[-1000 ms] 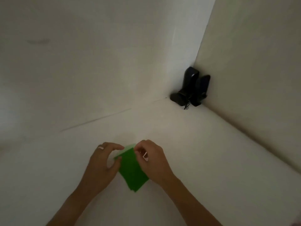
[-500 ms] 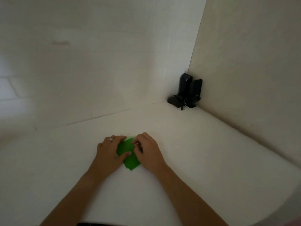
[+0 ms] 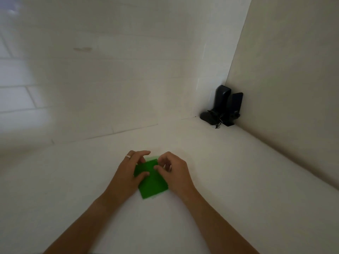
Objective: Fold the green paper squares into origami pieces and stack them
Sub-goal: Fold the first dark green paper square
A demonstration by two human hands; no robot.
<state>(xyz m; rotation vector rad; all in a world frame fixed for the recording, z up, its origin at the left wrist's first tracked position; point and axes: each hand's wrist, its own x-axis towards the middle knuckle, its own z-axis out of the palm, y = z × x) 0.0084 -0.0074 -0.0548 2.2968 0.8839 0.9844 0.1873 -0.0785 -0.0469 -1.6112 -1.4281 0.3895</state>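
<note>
both hands on the green paper

a white worktop [image 3: 229, 180] meets pale walls, with a black device [image 3: 222, 107] standing in the far right corner. the green paper [image 3: 153, 186] lies flat on the worktop near its front middle. the left hand [image 3: 131, 173] holds its left edge, fingers curled over it, thumb pressed on top. the right hand [image 3: 174, 171] pinches the far right part with curled fingers.

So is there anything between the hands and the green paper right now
Nothing visible. Both the left hand and right hand already rest directly on the green paper, fingers curled at its far edge. The only other item, a black device, stands far off in the corner.
</note>
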